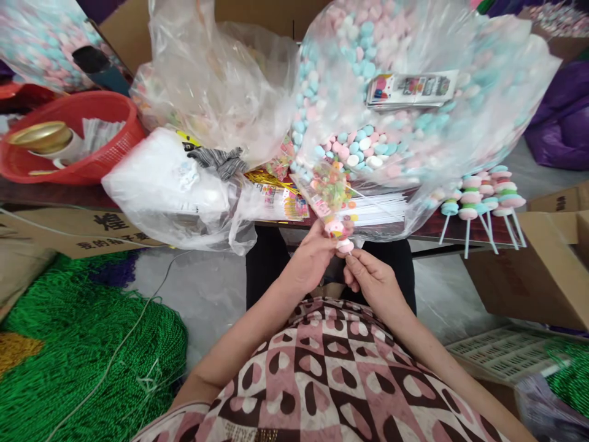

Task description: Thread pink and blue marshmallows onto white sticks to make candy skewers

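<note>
Close to my body, just off the table's front edge, my left hand [309, 261] is closed on a small clear printed bag [321, 204]. In the bag's mouth, between the two hands, sits a marshmallow skewer [345, 246], pink and white at its lower end. My right hand [372, 275] pinches the skewer's stick from below. How far the skewer reaches into the bag is hard to make out. Beyond the hands lie colourful gummy candies [334, 183] and a fan of white sticks [380, 209]. Several finished-looking marshmallow skewers [470, 197] stand in a cluster at the right.
A big clear sack of pastel marshmallows [361, 147] fills the back, with a stack of printed bags [411, 89] on it. Left are a red basket [110, 144] and a white plastic bag [170, 184]. Cardboard boxes [529, 276] and green cord [115, 331] flank my legs.
</note>
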Motion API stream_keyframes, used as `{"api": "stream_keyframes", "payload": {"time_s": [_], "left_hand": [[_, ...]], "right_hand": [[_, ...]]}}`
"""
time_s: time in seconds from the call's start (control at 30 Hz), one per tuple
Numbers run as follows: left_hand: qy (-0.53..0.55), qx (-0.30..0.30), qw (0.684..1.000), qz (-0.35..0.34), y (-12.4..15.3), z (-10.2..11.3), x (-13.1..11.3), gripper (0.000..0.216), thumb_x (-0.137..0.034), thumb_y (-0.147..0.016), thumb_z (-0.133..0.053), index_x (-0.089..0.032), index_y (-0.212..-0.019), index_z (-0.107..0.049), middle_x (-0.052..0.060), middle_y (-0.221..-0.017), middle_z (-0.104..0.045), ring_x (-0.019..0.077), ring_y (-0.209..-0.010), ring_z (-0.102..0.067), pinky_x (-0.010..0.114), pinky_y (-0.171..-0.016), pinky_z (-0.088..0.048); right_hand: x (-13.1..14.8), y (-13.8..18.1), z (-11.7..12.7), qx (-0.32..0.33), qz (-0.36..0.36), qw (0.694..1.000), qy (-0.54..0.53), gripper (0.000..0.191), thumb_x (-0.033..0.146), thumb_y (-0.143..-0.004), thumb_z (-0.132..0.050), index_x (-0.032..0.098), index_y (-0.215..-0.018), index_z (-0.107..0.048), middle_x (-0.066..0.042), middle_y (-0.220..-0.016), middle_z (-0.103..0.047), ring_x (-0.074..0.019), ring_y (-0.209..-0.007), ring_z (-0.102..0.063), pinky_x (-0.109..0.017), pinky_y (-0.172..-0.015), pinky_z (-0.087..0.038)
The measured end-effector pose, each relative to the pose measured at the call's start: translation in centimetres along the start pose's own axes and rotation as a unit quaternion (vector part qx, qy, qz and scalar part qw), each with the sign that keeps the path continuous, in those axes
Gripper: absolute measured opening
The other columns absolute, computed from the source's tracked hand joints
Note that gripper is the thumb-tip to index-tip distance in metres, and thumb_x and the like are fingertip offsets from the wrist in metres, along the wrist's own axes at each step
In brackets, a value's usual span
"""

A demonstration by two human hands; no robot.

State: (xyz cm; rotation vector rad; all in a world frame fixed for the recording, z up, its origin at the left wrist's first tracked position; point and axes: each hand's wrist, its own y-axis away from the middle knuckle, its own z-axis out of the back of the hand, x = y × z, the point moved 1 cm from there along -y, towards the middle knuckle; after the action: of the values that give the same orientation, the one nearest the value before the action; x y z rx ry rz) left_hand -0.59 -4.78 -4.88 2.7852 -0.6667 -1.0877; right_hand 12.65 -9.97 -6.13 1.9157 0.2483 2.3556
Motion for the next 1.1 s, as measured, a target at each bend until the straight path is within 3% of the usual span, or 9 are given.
{"api": "stream_keyframes", "payload": {"time_s": [0.17, 0.33, 0.5, 0.6, 0.77, 0.87, 0.97, 1.03, 1.1], "left_hand": [[0.006, -0.068, 0.996, -0.053, -1.1, 0.5, -2.1, 0.033, -0.034, -0.077, -0.068, -0.022, -0.107, -0.060, 0.002, -0.088, -0.068, 0.0173, -0.089, -0.066, 0.029, -0.076, -0.050], [-0.033, -0.082, 0.995, -0.035, -1.0, 0.2, -0.3, 0.039, -0.042, -0.078, -0.070, -0.023, -0.109, -0.057, -0.005, -0.066, -0.055, 0.0125, -0.068, -0.064, 0.020, -0.058, -0.046], [-0.046, -0.065, 0.997, -0.024, -0.1, -0.1, 1.3, 0.039, -0.051, -0.081, -0.066, -0.022, -0.106, -0.057, -0.004, -0.069, -0.057, 0.0097, -0.062, -0.060, 0.018, -0.052, -0.041], [-0.062, -0.012, 0.998, -0.007, 0.3, 0.0, 1.3, 0.043, -0.057, -0.080, -0.064, -0.020, -0.102, -0.059, 0.001, -0.085, -0.065, 0.0085, -0.063, -0.057, 0.019, -0.053, -0.044], [-0.112, 0.035, 0.993, 0.034, 0.6, 0.5, 1.4, 0.039, -0.043, -0.075, -0.073, -0.020, -0.103, -0.059, 0.004, -0.098, -0.068, 0.0106, -0.066, -0.060, 0.023, -0.055, -0.049], [-0.143, -0.010, 0.990, 0.000, 0.2, 0.9, 1.4, 0.030, -0.040, -0.076, -0.073, -0.017, -0.090, -0.062, 0.002, -0.087, -0.069, 0.0099, -0.069, -0.060, 0.022, -0.063, -0.050], [-0.162, -0.073, 0.984, -0.024, -0.1, 1.2, 1.3, 0.031, -0.041, -0.073, -0.074, -0.015, -0.082, -0.059, 0.000, -0.073, -0.065, 0.0095, -0.066, -0.060, 0.022, -0.065, -0.050], [-0.158, -0.082, 0.984, 0.000, -0.1, 1.2, 1.4, 0.033, -0.042, -0.072, -0.075, -0.016, -0.081, -0.056, -0.002, -0.067, -0.061, 0.0104, -0.062, -0.060, 0.022, -0.058, -0.050], [-0.135, -0.059, 0.989, 0.035, 0.0, 1.1, 1.6, 0.032, -0.041, -0.073, -0.073, -0.017, -0.084, -0.054, -0.003, -0.068, -0.059, 0.0109, -0.057, -0.060, 0.022, -0.051, -0.049]], "right_hand": [[-0.4, 0.2, -0.4, 0.047, 0.027, 0.997, 0.060, 0.030, 0.045, -0.093, -0.049, 0.021, -0.088, -0.067, 0.003, -0.057, -0.055, -0.0096, -0.044, -0.046, -0.020, -0.041, -0.036], [-0.6, 0.2, -0.9, 0.077, 0.005, 0.995, 0.070, 0.037, 0.049, -0.093, -0.047, 0.021, -0.076, -0.063, 0.003, -0.055, -0.057, -0.0094, -0.041, -0.046, -0.021, -0.040, -0.037], [-0.7, -0.1, -0.8, 0.052, -0.036, 0.998, 0.018, 0.039, 0.053, -0.090, -0.051, 0.020, -0.072, -0.060, 0.003, -0.054, -0.054, -0.0084, -0.041, -0.043, -0.021, -0.040, -0.033], [-0.5, -0.3, -0.7, 0.040, -0.061, 0.995, -0.063, 0.037, 0.055, -0.087, -0.056, 0.019, -0.081, -0.061, 0.004, -0.054, -0.053, -0.0080, -0.040, -0.040, -0.021, -0.038, -0.029], [-0.2, -0.6, -0.5, 0.070, -0.066, 0.990, -0.098, 0.044, 0.058, -0.088, -0.054, 0.019, -0.068, -0.055, 0.002, -0.052, -0.056, -0.0086, -0.039, -0.044, -0.021, -0.039, -0.033], [0.1, -0.8, 0.5, 0.051, 0.004, 0.999, 0.017, 0.041, 0.052, -0.092, -0.050, 0.019, -0.069, -0.061, -0.001, -0.059, -0.064, -0.0131, -0.049, -0.057, -0.025, -0.050, -0.047], [0.7, -0.9, 1.8, -0.082, 0.123, 0.978, 0.144, 0.024, 0.040, -0.091, -0.055, 0.021, -0.092, -0.070, -0.003, -0.077, -0.072, -0.0178, -0.069, -0.067, -0.031, -0.067, -0.054], [1.2, -1.0, 2.2, -0.140, 0.176, 0.959, 0.174, 0.020, 0.033, -0.091, -0.057, 0.023, -0.102, -0.069, -0.004, -0.087, -0.073, -0.0186, -0.077, -0.069, -0.033, -0.074, -0.055], [1.5, -1.3, 2.0, -0.128, 0.220, 0.949, 0.188, 0.017, 0.028, -0.091, -0.056, 0.024, -0.102, -0.069, -0.005, -0.092, -0.073, -0.0187, -0.082, -0.069, -0.034, -0.077, -0.056]]}}
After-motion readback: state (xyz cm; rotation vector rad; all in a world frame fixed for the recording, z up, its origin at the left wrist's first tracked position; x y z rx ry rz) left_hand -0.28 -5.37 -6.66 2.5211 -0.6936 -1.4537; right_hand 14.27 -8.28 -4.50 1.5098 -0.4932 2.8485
